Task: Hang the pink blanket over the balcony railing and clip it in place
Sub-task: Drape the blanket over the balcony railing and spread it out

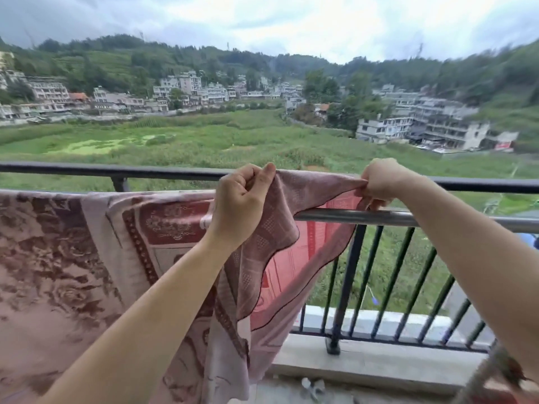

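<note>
A pink patterned blanket [73, 252] hangs over the silver inner rail [402, 217] of the balcony and covers the left half of the view. Its right end is lifted above the rail. My left hand [239, 202] pinches the upper edge of that end, fingers curled round the cloth. My right hand [379, 182] pinches the blanket's corner, just above the silver rail. The cloth is stretched between both hands. Behind it runs the dark top railing [87, 170]. No clip shows on the blanket.
Dark vertical bars [390, 281] fill the railing on the right, fixed to a concrete ledge [379, 360]. A small pale object [313, 387] lies on the floor by the ledge. Something woven and reddish [501, 374] sits at the lower right. Fields and buildings lie far below.
</note>
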